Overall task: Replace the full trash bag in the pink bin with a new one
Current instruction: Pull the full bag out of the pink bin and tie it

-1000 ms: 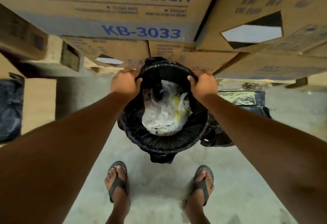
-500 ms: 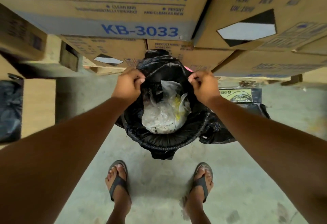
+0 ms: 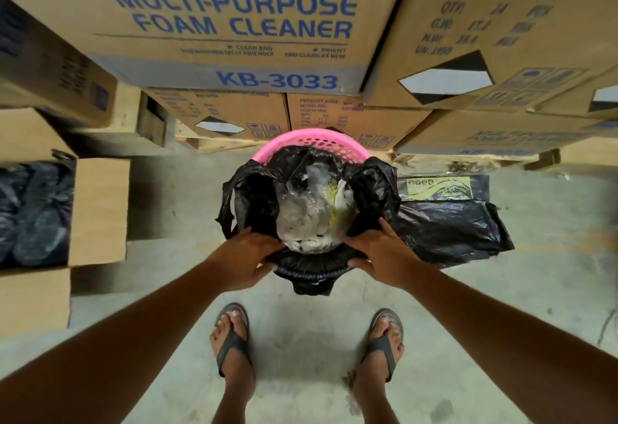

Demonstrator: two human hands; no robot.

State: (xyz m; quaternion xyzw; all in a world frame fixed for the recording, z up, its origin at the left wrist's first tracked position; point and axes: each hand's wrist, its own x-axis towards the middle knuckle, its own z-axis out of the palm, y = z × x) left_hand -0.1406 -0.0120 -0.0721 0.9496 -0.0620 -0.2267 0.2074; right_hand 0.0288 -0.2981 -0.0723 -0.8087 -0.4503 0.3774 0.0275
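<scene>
The pink bin (image 3: 311, 142) stands on the concrete floor against stacked cartons, its perforated far rim bare. A black trash bag (image 3: 257, 196) sits in it, holding crumpled clear and white plastic waste (image 3: 312, 213). The bag's far edge is loose and bunched inward; its near edge is still folded over the rim. My left hand (image 3: 245, 258) grips that near edge on the left. My right hand (image 3: 381, 254) grips it on the right. A pack of black bags (image 3: 448, 219) with a yellow label lies on the floor right of the bin.
Tall stacks of foam cleaner cartons (image 3: 234, 22) on wooden pallets close off the far side. An open carton (image 3: 97, 209) with black bags inside stands at the left. My sandalled feet (image 3: 234, 340) stand on the floor just before the bin.
Both hands have left the far rim and moved to the near rim. The bag's far edge has come off, baring the pink rim. The camera has tilted up.
</scene>
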